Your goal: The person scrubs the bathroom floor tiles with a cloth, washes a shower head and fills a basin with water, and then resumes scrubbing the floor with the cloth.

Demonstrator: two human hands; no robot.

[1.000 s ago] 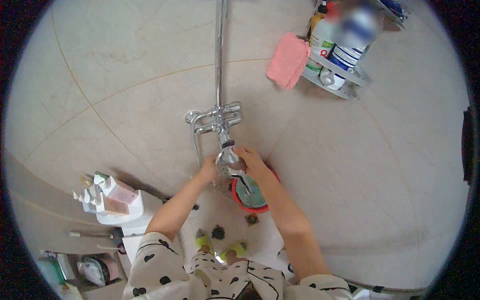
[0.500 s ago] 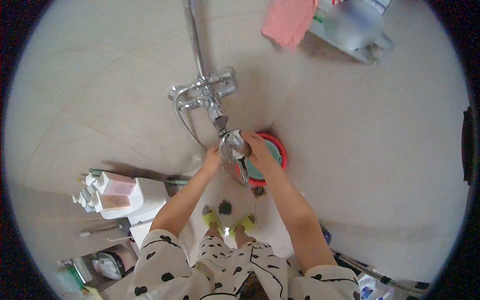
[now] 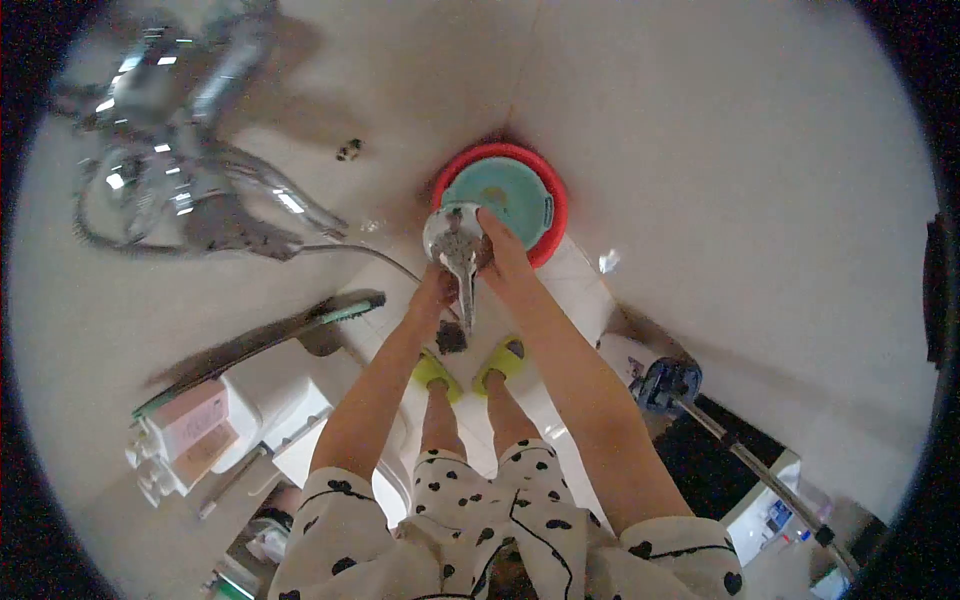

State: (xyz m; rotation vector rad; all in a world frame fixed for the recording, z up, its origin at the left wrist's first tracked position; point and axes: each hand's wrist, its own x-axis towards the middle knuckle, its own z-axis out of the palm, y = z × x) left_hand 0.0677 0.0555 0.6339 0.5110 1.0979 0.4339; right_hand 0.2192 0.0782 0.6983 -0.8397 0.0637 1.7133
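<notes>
A chrome shower head (image 3: 455,232) is between my two hands, its round part toward the wall and its tapering handle toward my feet. My left hand (image 3: 434,292) is closed on its left side, with the fingers partly hidden behind it. Gripping the right edge is my right hand (image 3: 498,245), thumb on top. A thin metal hose (image 3: 375,254) runs from the left to my left hand. Just beyond the shower head, a teal basin (image 3: 505,195) sits inside a red basin (image 3: 560,195); the shower head overlaps their near edge.
A blurred chrome mixer tap (image 3: 160,150) juts out at upper left. A green-handled brush (image 3: 345,311) and pump bottles (image 3: 170,440) are at left. A dark floor drain (image 3: 452,337) lies near my green slippers (image 3: 500,362). A pole with a blue head (image 3: 665,385) leans at right.
The view has tilted down and shifted, so the tap appears larger at upper left and the basins show more fully. Both hands still hold the shower head.
</notes>
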